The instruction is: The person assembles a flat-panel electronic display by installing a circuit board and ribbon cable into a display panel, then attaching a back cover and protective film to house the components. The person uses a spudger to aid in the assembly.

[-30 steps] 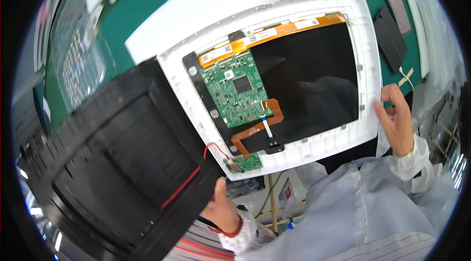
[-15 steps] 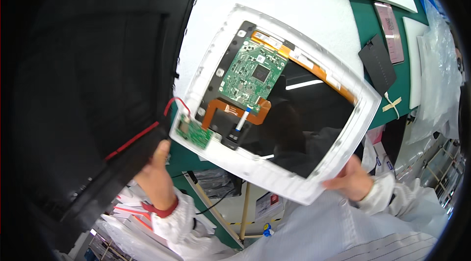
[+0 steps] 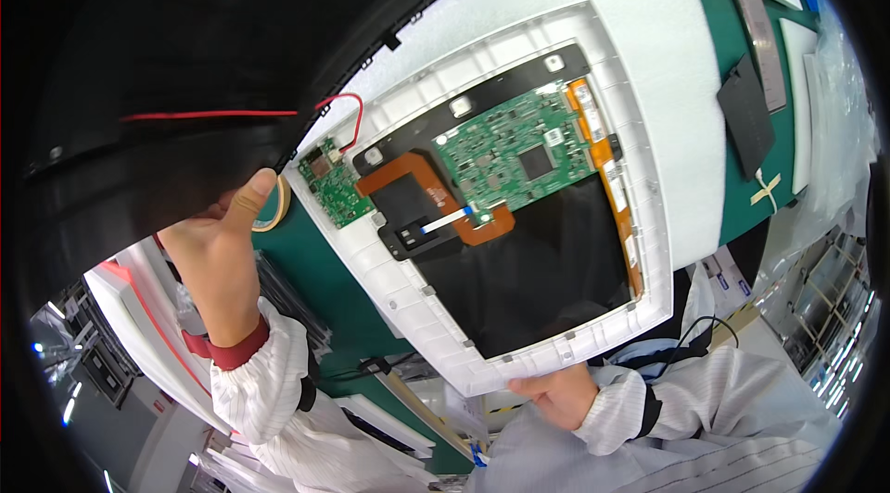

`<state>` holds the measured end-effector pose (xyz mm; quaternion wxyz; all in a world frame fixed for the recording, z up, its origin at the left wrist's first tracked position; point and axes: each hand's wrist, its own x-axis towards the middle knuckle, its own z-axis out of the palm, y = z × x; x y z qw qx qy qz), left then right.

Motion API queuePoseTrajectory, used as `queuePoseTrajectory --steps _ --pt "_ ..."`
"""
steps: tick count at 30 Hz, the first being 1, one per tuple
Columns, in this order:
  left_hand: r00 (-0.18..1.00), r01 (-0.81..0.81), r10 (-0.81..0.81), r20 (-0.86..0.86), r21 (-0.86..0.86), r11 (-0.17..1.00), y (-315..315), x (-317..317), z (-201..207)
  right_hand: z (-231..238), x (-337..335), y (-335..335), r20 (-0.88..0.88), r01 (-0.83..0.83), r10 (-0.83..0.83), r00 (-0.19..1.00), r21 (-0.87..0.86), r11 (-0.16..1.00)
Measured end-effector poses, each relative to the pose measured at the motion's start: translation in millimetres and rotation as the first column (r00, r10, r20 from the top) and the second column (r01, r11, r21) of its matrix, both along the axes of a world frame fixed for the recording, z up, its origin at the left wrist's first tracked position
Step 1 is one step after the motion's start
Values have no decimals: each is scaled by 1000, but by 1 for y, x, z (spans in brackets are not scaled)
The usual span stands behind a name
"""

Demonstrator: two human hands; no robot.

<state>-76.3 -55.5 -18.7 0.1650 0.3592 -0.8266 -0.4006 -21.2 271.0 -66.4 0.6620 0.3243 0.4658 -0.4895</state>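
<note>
From my remote seat, the white display bezel (image 3: 408, 307) has turned further round over the green bench (image 3: 348, 270), my right hand (image 3: 564, 396) gripping its near edge. My left hand (image 3: 222, 247) grips the black cover (image 3: 185, 48), now higher in view; the red wire (image 3: 213, 114) joining both likely limits separation.

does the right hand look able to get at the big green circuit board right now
Probably not while the right hand grips the white frame; the dark panel lies between. The big green circuit board lies mostly uncovered, so a freed hand likely could.
</note>
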Motion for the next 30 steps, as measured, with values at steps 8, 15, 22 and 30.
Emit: queuePoseTrajectory --steps 8,15,22,30 --pt "991 -134 133 36 33 990 21 20 11 12 -3 20 228 303 -335 914 162 939" --pt "966 -182 175 189 20 983 32 20 7 11 -5 35 186 129 -143 972 87 988" --pt "970 -214 201 138 84 973 35 17 3 9 -4 39 218 229 -249 944 115 967" --pt "942 -305 284 180 100 947 35 19 3 8 -4 38 273 233 -270 923 160 959"
